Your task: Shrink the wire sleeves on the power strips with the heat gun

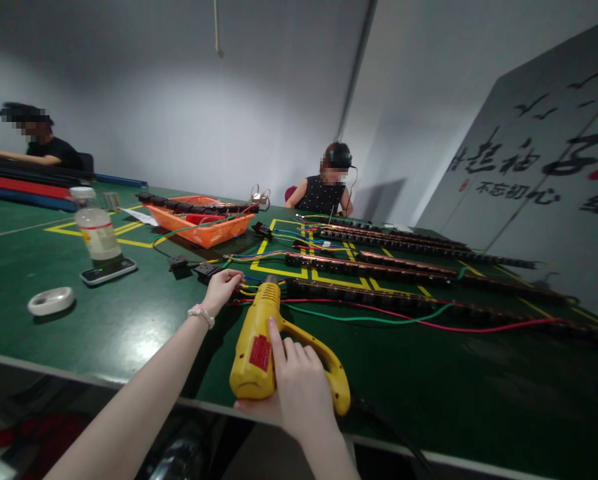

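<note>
My right hand (pixel 301 373) is closed round the body of a yellow heat gun (pixel 256 343) with a red label. Its nozzle points away from me, toward coloured wires (pixel 251 288) at the end of a long black-and-copper strip (pixel 339 291). At those wires, the fingers of my left hand (pixel 223 288) are pinched together on them. A black connector (pixel 207 271) lies just beyond the left hand. Red and green wires (pixel 373 319) trail rightward over the table beside the strip.
More long strips (pixel 403 267) lie across the green table (pixel 143 320). An orange basket (pixel 203 233) stands farther back. At left are a bottle (pixel 96 230), a phone (pixel 109 271) and a white ring-shaped object (pixel 51 301). Two people sit beyond, and a black cord (pixel 386 427) runs off the front edge.
</note>
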`<state>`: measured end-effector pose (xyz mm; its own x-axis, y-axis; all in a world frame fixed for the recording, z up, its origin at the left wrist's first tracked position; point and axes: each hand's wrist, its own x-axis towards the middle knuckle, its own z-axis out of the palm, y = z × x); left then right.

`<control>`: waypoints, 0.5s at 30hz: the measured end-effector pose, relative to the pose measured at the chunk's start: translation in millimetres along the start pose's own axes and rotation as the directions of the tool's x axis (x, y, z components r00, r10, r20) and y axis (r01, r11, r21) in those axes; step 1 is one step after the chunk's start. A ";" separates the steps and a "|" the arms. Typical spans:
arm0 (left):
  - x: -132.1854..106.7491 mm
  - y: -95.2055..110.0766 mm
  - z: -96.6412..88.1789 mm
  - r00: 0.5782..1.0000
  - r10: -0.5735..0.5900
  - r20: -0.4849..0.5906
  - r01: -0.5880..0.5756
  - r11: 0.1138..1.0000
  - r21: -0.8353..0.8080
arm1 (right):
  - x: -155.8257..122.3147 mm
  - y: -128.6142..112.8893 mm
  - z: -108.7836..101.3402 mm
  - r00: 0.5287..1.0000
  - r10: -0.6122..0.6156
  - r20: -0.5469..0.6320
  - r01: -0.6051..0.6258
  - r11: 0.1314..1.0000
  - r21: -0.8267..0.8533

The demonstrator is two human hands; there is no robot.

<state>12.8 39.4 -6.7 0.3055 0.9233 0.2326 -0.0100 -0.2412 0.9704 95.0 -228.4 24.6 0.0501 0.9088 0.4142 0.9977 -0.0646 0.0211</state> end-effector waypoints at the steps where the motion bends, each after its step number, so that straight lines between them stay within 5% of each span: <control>1: 0.4 -1.2 0.3 1.000 -0.001 -0.005 0.000 1.000 -0.008 | 1.9 -3.0 0.8 1.000 -0.008 0.006 0.008 1.000 0.000; 15: -1.1 5.9 -0.5 0.998 -0.003 -0.065 0.003 1.000 -0.002 | 20.9 -31.5 4.6 0.997 -0.069 0.038 0.071 0.997 -0.040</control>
<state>11.9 37.1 -1.1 0.2425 0.9416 0.2334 -0.0109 -0.2379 0.9712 64.7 -205.5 28.3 -0.0171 0.9262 0.3767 0.9961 -0.0168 0.0865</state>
